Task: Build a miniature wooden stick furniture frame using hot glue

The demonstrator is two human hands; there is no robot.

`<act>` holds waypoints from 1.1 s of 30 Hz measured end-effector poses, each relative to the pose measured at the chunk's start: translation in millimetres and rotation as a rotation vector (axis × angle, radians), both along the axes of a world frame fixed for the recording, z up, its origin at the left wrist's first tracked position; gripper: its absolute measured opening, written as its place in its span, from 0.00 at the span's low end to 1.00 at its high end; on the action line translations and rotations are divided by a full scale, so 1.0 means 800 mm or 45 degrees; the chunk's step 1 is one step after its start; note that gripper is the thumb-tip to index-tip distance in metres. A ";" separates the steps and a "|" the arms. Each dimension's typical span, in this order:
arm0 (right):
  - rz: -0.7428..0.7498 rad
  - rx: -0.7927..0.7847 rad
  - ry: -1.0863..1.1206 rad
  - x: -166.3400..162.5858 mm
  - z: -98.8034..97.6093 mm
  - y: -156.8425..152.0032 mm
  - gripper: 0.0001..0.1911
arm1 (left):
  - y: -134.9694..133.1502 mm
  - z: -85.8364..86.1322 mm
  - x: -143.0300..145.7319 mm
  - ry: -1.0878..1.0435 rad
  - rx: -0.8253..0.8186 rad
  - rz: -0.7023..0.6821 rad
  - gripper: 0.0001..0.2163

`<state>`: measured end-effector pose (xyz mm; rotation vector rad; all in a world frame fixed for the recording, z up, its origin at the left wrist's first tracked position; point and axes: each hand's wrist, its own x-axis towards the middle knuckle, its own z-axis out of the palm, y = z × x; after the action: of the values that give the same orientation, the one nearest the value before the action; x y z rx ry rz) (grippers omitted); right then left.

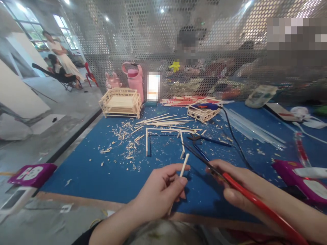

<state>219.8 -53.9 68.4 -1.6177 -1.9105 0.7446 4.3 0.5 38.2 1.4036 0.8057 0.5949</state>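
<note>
My left hand pinches a thin pale wooden stick between thumb and fingers, its upper end tilted to the right. In my right hand is a long red tool with a thin dark end; its exact kind is unclear. That dark end points to the upper left, above the stick. Just beyond my hands stands a three-sided wooden frame of pale sticks. Beside it on the blue mat lie dark blue-handled cutters.
A wooden model bench stands at back left, near a pink bottle. Loose sticks and wood scraps lie mid-table. Farther right are a small wooden assembly, a black cable and clear glue sticks. Perforated metal rises behind.
</note>
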 end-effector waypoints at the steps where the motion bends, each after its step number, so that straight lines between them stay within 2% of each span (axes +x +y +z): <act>1: 0.082 -0.092 0.034 -0.003 -0.003 0.002 0.27 | -0.001 0.000 0.000 0.006 0.029 -0.010 0.18; 3: 0.190 -0.225 0.107 -0.005 -0.006 0.006 0.28 | -0.001 -0.001 0.001 0.022 0.069 -0.040 0.18; 8: 0.218 -0.272 0.190 -0.009 -0.004 0.010 0.22 | -0.002 0.003 -0.004 0.082 0.177 -0.125 0.17; 12: -0.047 -0.181 0.003 -0.019 -0.007 0.009 0.14 | -0.005 0.005 -0.003 0.082 0.277 -0.217 0.15; 15: -0.233 -0.088 -0.096 -0.024 -0.016 0.009 0.13 | -0.007 0.001 0.001 0.079 0.289 -0.153 0.14; 19: -0.291 -0.024 -0.116 -0.023 -0.030 0.005 0.16 | -0.007 -0.006 0.006 0.090 0.386 -0.044 0.13; 26: -0.260 -0.036 -0.065 -0.025 -0.040 -0.005 0.15 | -0.014 -0.020 0.016 0.029 0.146 0.068 0.16; 31: -0.293 -0.067 -0.016 -0.031 -0.041 -0.006 0.15 | -0.021 -0.031 0.027 -0.189 -0.155 0.038 0.19; 33: -0.251 -0.071 -0.020 -0.029 -0.042 -0.005 0.16 | -0.022 -0.030 0.028 -0.177 -0.148 0.046 0.18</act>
<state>196.6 -57.9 35.0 -1.8192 -1.7231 0.7108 26.7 -17.1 13.9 1.2300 0.7443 0.6557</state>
